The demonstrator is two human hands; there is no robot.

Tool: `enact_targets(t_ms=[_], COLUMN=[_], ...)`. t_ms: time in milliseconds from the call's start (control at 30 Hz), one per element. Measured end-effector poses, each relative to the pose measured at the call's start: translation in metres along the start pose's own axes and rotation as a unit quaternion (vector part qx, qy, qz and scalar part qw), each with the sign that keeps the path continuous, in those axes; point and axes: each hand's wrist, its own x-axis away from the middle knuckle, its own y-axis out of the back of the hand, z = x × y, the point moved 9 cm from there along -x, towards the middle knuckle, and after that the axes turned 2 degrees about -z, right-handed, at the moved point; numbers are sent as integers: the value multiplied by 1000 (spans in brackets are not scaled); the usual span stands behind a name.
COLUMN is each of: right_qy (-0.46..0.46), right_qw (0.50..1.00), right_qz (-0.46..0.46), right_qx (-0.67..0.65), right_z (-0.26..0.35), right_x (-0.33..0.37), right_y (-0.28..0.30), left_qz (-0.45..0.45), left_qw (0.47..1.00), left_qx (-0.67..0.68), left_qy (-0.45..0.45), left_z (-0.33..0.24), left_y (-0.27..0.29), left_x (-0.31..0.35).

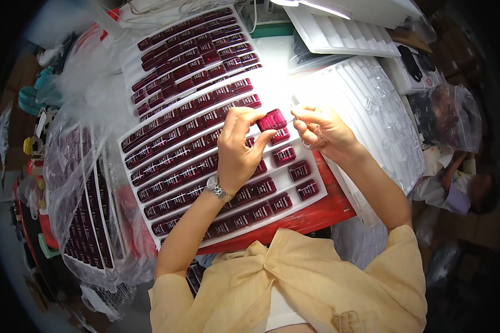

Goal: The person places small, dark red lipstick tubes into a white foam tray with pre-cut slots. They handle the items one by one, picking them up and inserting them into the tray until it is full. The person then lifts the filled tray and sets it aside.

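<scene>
The left forearm slants from near left to far right, its wrist nearly straight. The left hand has its back up, thumb on the near side and fingers bent on the far side in a pinch. The right forearm slants far and left from a bent elbow; the right hand pinches at its fingertips, just beside the left
</scene>
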Motion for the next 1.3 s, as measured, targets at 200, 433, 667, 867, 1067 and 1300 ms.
enact_targets(t_ms=[200,433,667,867,1067,1300], right_qy=[16,186,220,238,294,195], right_qw=[953,937,931,952,731,406], right_qz=[-82,-33,-89,-80,-150,-368], right_qx=[292,295,279,175,597,813], right_z=[14,51,66,50,50,102], right_x=[-3,-2,-10,-41,-14,54], right_y=[18,41,36,13,-29,133], left_qz=[72,166,70,78,-16,94], left_qw=[993,956,967,982,947,977], left_qx=[-88,-233,-243,-148,241,-191], left_qy=[26,-62,18,93,211,28], left_z=[17,16,51,60,62,62], left_y=[-27,-53,-15,-17,-29,-42], left_x=[-7,-26,-30,-32,-17,-44])
